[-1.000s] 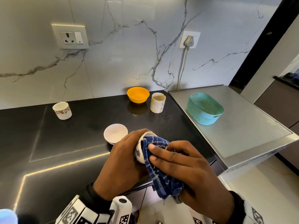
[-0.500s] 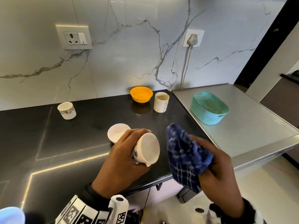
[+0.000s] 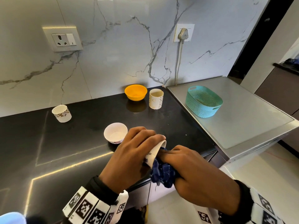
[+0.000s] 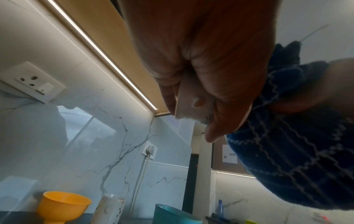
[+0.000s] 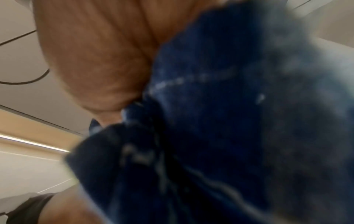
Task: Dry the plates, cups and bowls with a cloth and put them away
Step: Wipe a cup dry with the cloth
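My left hand (image 3: pixel 137 152) grips a small white bowl (image 3: pixel 156 153) with a blue pattern, tipped on its side over the counter's front edge. My right hand (image 3: pixel 186 165) holds a bunched dark blue checked cloth (image 3: pixel 163 173) and pushes it into the bowl's mouth. In the left wrist view the bowl's rim (image 4: pixel 188 104) shows between my fingers with the cloth (image 4: pixel 291 144) right beside it. The right wrist view is blurred, filled by the cloth (image 5: pixel 220 121) under my palm.
On the black counter (image 3: pixel 64 151) stand a white bowl (image 3: pixel 115 133), a floral cup (image 3: pixel 62 113), an orange bowl (image 3: pixel 135 92) and a tall patterned cup (image 3: pixel 156 98). A teal mesh basket (image 3: pixel 203 101) sits on the grey appliance top (image 3: pixel 252 120) to the right.
Half a second ago my right hand held the cloth apart from the bowl. It has come back left and pressed the cloth into the bowl, which my left hand has tilted further over.
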Demonstrator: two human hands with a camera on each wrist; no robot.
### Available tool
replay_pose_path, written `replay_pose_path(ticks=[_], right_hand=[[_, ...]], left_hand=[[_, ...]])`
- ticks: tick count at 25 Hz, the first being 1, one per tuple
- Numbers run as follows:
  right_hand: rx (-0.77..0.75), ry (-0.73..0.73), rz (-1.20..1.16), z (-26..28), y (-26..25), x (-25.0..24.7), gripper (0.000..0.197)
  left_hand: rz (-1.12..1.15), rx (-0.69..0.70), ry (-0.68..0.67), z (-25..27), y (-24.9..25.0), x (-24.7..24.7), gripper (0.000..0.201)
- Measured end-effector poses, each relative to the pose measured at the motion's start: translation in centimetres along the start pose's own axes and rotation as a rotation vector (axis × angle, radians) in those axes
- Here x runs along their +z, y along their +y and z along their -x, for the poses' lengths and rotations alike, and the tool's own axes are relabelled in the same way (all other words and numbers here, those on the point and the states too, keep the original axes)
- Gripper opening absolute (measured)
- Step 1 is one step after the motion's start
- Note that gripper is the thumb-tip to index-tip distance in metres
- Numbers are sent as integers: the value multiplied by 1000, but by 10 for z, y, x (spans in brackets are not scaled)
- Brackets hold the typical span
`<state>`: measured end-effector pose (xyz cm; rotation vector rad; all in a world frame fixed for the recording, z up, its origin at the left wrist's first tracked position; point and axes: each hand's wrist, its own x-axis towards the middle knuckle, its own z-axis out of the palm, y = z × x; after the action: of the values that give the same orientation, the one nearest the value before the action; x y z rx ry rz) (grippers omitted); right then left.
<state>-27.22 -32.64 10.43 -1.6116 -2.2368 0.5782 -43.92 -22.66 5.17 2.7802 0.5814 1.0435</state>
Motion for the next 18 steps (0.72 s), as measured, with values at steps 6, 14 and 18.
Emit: replay_pose_path(ticks=[6, 14, 18], right_hand=[[72, -1, 23, 8, -10, -1, 73], [61, 222, -66, 12, -3, 13, 65], [43, 358, 85, 13, -4, 20, 55]], left_hand=[[240, -167, 40, -14, 5, -9, 58], [897, -626, 175, -18, 18, 3, 64], [1633, -865, 256, -13, 25, -5, 74]])
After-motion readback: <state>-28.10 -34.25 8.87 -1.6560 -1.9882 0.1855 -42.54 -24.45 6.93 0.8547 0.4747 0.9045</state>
